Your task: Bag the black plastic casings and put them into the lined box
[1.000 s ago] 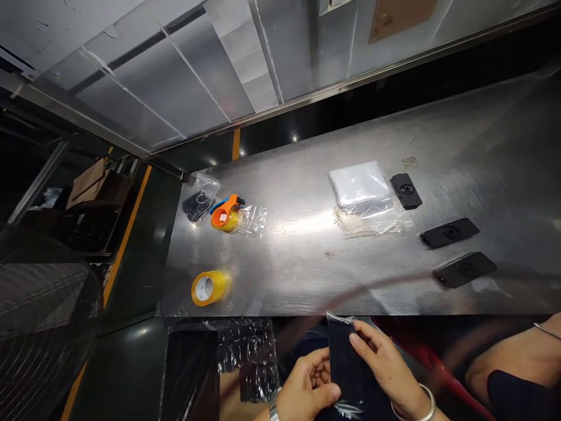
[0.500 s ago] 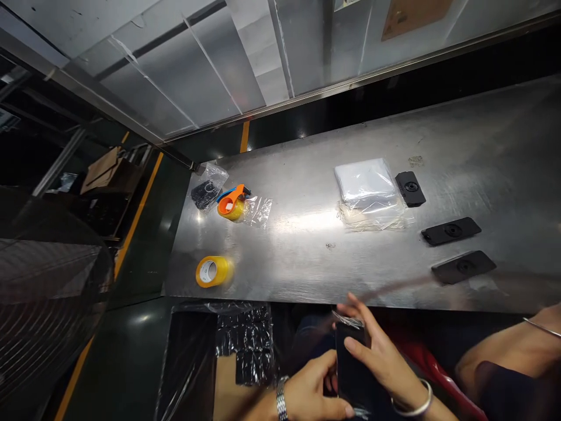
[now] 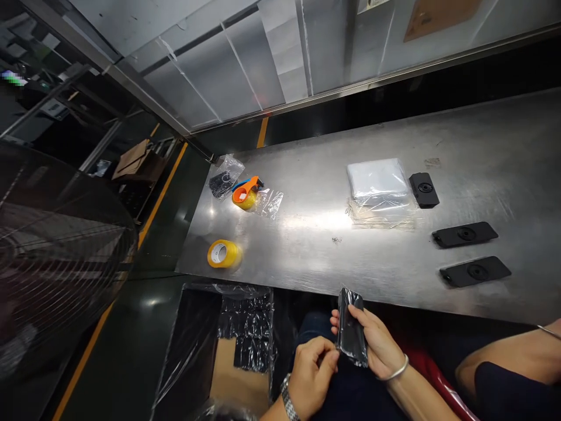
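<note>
Plastic-lined carton with bagged black parts at 9 o'clock. Left hand closed, pinching left edge of black slab in clear bag, in front of person. Right hand closed round its right side. Black plates on steel table at 2 o'clock.

Item: a flat black oblong item, its detail hidden by glare on the wrapping.
Wrapping: a crinkled clear plastic bag, closely around the item, loose at the top end.
Pose: long side nearly upright, slightly tilted.
Hold: cradled by the right hand; pinched at its left edge by the left hand.
</note>
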Demonstrator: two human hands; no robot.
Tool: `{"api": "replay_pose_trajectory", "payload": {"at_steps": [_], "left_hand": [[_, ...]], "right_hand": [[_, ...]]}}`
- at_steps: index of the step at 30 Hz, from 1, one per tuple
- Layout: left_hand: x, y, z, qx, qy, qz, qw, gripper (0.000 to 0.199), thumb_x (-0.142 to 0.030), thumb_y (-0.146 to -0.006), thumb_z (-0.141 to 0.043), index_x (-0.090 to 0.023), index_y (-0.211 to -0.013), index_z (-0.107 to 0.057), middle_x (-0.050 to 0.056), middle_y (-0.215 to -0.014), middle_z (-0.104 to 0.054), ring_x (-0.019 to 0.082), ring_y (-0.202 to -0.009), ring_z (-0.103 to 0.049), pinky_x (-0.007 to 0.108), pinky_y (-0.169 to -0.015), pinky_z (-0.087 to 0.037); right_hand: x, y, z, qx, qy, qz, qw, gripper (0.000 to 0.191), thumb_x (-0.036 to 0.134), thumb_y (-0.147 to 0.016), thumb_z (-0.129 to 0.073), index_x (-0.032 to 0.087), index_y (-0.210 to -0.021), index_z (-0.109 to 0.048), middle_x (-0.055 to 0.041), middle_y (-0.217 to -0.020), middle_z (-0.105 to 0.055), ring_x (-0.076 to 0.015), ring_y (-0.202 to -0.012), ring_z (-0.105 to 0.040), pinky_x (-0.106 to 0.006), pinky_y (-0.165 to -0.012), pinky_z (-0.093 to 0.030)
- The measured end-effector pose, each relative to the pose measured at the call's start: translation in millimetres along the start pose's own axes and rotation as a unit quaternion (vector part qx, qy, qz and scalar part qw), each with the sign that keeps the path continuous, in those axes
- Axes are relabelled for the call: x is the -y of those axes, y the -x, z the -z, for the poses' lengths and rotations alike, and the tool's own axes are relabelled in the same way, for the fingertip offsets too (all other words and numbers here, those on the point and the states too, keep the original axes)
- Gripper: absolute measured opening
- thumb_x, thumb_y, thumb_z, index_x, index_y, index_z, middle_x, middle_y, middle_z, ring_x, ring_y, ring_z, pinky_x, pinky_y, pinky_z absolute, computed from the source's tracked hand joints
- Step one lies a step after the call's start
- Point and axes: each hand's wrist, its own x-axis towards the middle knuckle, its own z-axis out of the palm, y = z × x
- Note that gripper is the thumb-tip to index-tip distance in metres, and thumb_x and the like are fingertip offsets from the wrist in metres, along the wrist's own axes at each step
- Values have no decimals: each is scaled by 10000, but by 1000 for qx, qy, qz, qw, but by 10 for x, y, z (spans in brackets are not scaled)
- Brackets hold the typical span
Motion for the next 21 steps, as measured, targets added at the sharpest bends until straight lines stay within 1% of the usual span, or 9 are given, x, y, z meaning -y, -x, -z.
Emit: {"api": "replay_pose_trajectory", "payload": {"at_steps": [3, 6, 8, 10, 13, 17, 18, 19, 21], "left_hand": [[31, 80, -22, -30, -23, -39, 999, 180, -308, -808, -495, -165, -843, -598, 57, -753, -594, 145, -658, -503, 242, -616, -370], [105, 159, -44, -60, -5, -50, 997, 180, -278, -812, -489, -169, -915, -589, 68, -788, -595, 153, -671, -510, 252, -637, -383], [145, 214, -41, -63, 24, -53, 996, 201, -268, -802, -508, -171, -962, -582, 73, -802, -604, 158, -674, -517, 258, -644, -391], [164, 269, -19, -66, 36, -68, 995, 188, -255, -795, -522, -174, -942, -605, 78, -792, -613, 166, -683, -521, 269, -656, -393], [163, 347, 44, -70, 22, -95, 993, 160, -232, -808, -503, -171, -846, -647, 91, -762, -632, 182, -721, -530, 285, -691, -389], [214, 441, 132, -82, -25, -86, 993, 202, -217, -835, -454, -169, -777, -642, 85, -719, -635, 174, -719, -536, 272, -678, -387], [256, 466, 140, -92, -43, -82, 991, 200, -212, -837, -447, -171, -770, -632, 78, -705, -627, 169, -703, -531, 267, -659, -384], [315, 495, 140, -115, -63, -86, 988, 197, -202, -836, -439, -173, -760, -618, 70, -685, -613, 164, -681, -522, 263, -635, -378], [480, 563, 114, -190, -105, -112, 970, 196, -172, -829, -418, -174, -725, -583, 52, -631, -576, 154, -624, -497, 260, -591, -361]], "right_hand": [[-31, 22, -5, 13, 12, -24, 1000, 70, 184, -752, -610, 128, -740, -570, -54, -660, -691, -171, -577, -657, -316, -570, -555], [-82, 38, -6, 32, 42, -64, 997, 106, 193, -764, -593, 108, -701, -587, -65, -615, -680, -177, -535, -647, -310, -518, -548], [-128, 40, -5, 42, 53, -93, 993, 123, 182, -771, -581, 98, -683, -596, -73, -613, -680, -174, -550, -651, -287, -513, -543], [-181, 36, -9, 44, 71, -119, 989, 140, 173, -781, -565, 92, -673, -602, -76, -607, -679, -157, -539, -647, -253, -500, -532], [-276, 18, -25, 34, 110, -139, 984, 176, 196, -791, -557, 85, -663, -605, -74, -563, -667, -131, -463, -619, -217, -463, -509], [-432, -26, -66, 31, 143, -115, 983, 171, 240, -761, -605, 94, -674, -593, -67, -543, -660, -136, -431, -607, -227, -439, -500], [-480, -35, -83, 29, 145, -108, 983, 162, 243, -744, -624, 101, -676, -586, -66, -551, -663, -146, -446, -615, -237, -441, -504], [-535, -42, -104, 27, 146, -105, 983, 157, 244, -724, -646, 110, -679, -576, -65, -565, -667, -158, -471, -627, -248, -448, -510], [-668, -47, -156, 25, 146, -96, 984, 178, 250, -679, -687, 128, -705, -561, -59, -610, -678, -184, -536, -650, -274, -472, -524]]}}
